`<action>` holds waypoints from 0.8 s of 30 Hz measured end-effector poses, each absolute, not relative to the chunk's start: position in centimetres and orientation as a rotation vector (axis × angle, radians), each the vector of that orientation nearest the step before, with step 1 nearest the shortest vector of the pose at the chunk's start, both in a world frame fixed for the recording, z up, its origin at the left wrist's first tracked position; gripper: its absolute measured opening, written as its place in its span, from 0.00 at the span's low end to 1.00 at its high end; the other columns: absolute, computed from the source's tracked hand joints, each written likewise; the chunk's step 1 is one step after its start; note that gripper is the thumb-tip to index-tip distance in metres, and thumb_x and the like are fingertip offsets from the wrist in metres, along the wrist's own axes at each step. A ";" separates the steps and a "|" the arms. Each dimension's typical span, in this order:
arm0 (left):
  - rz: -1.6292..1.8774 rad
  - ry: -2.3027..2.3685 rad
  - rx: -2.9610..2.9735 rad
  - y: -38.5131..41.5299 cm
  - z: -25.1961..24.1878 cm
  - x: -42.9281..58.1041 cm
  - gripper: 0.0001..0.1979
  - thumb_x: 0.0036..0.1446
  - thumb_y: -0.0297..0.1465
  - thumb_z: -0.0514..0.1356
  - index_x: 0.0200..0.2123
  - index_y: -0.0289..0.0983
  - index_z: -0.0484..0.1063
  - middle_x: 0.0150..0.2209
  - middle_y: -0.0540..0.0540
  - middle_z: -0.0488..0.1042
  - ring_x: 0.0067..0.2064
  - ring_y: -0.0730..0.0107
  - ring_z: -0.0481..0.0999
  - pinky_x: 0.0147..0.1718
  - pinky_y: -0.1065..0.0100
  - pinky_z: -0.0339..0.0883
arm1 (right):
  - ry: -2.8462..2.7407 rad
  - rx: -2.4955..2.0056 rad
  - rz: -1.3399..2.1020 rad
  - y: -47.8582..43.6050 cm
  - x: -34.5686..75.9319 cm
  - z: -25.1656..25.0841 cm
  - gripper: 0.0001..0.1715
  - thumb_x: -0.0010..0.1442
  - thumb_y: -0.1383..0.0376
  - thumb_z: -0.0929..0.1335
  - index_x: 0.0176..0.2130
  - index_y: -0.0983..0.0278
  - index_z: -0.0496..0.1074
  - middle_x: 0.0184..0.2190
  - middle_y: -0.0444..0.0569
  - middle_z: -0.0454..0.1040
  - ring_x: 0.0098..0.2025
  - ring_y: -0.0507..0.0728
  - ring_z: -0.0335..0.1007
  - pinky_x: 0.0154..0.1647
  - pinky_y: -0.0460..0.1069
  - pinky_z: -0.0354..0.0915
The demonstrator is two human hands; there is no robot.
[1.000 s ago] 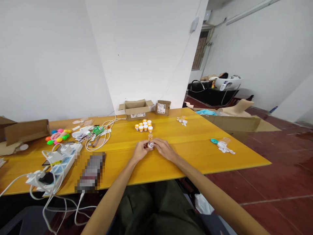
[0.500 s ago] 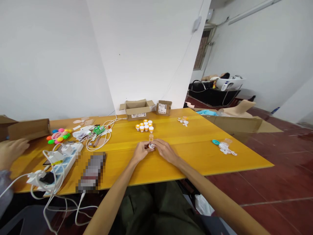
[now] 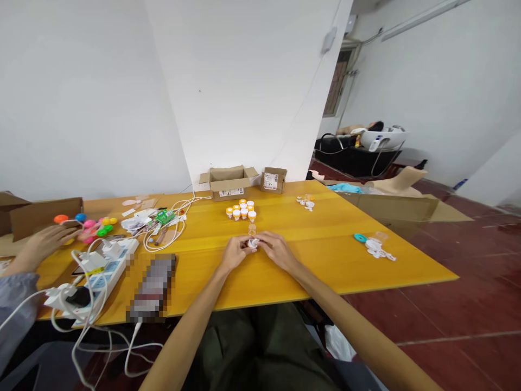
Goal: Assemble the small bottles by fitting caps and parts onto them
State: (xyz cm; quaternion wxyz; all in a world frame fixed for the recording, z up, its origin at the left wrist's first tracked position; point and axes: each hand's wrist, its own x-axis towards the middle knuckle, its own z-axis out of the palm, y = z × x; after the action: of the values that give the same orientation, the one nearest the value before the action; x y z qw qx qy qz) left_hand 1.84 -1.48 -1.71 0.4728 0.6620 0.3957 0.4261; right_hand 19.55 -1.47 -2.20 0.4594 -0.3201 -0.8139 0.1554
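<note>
Head view, the only one supplied. Clock directions are taken from the small white part (image 3: 253, 244) at your fingertips, with twelve pointing away from you.

Hazards: the part is small and much of it is masked by your fingers; uneven pressure from the two sides could make it slip and drop onto the tabletop (image 3: 317, 250). The clear round plastic pieces (image 3: 253, 227) lie just beyond it at twelve, so a knuckle pushed forward could knock them toward the orange-and-white capped containers (image 3: 242, 210) at half past eleven. A lesser hazard: a co-worker's hand (image 3: 51, 239) is at nine, well apart from yours; if it snagged the cables, the phone (image 3: 154, 285) at eight could be dragged.

Pose: your left hand (image 3: 235, 253) sits at eight, fingers curled, thumb and fingertips pinching the part. Your right hand (image 3: 277, 251) sits near half past three, back uppermost, fingertips by the part's right edge; whether they grip or merely steady it cannot be told. Both your forearms converge across the table edge.
</note>
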 end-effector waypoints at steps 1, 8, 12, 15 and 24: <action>1.041 0.970 1.615 -1.5 -1.7 1.8 0.16 0.44 0.25 0.67 0.41 0.36 0.82 0.37 0.46 0.83 0.39 0.61 0.80 0.44 0.64 0.72 | -2.007 -0.790 0.385 -1.5 19.6 -2.2 0.16 0.66 0.67 0.64 0.48 0.55 0.78 0.39 0.48 0.80 0.41 0.57 0.76 0.45 0.52 0.72; 1.042 1.002 1.616 -1.4 -1.9 1.8 0.17 0.43 0.26 0.68 0.41 0.36 0.82 0.38 0.46 0.83 0.40 0.60 0.79 0.44 0.63 0.71 | -2.030 -0.797 0.370 -1.3 19.7 -2.4 0.19 0.68 0.66 0.62 0.51 0.54 0.77 0.39 0.49 0.80 0.41 0.57 0.76 0.45 0.52 0.72; 1.046 0.999 1.633 -1.3 -2.0 1.7 0.16 0.43 0.26 0.67 0.39 0.36 0.82 0.36 0.47 0.83 0.37 0.62 0.78 0.41 0.65 0.71 | -2.034 -0.797 0.344 -1.2 19.5 -2.6 0.19 0.68 0.66 0.62 0.51 0.54 0.77 0.38 0.49 0.79 0.39 0.57 0.76 0.43 0.52 0.72; 1.050 0.991 1.638 -1.3 -2.0 1.7 0.15 0.44 0.25 0.67 0.39 0.36 0.82 0.35 0.47 0.83 0.36 0.63 0.78 0.40 0.66 0.71 | -2.034 -0.787 0.333 -1.2 19.4 -2.6 0.19 0.68 0.66 0.62 0.51 0.54 0.77 0.38 0.48 0.79 0.39 0.56 0.76 0.42 0.52 0.72; 1.044 0.965 1.636 -1.4 -1.8 1.8 0.13 0.44 0.23 0.65 0.37 0.35 0.81 0.34 0.48 0.81 0.35 0.65 0.77 0.40 0.67 0.69 | -2.023 -0.777 0.351 -1.1 19.5 -2.5 0.17 0.68 0.65 0.62 0.49 0.55 0.78 0.37 0.48 0.79 0.38 0.56 0.76 0.42 0.51 0.72</action>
State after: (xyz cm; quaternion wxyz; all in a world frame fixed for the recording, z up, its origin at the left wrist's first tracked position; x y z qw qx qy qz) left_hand 1.78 -1.40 -1.83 0.4681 0.6670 0.3934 0.4258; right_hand 19.47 -1.08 -2.51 0.4556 -0.3151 -0.8203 0.1422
